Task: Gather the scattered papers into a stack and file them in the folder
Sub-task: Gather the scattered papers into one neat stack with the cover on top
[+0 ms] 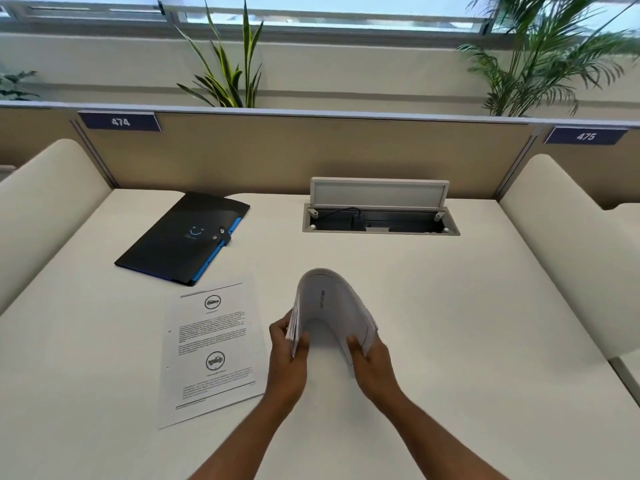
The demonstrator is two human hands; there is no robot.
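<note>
Both of my hands hold a stack of white papers (332, 306) bent into an upward arch above the desk's middle. My left hand (289, 358) grips the stack's left edge, and my right hand (372, 362) grips its right edge. One printed sheet (211, 348) with text and two round vehicle icons lies flat on the desk, just left of my left hand. A black folder (183, 237) with a blue edge and a strap clasp lies closed at the back left, beyond the sheet.
The white desk (467, 323) has an open cable hatch (381, 220) with its lid raised at the back centre. A tan partition (311, 150) labelled 474 and 475 closes the back. Cream curved dividers (41, 202) stand on both sides. Plants rise behind the partition.
</note>
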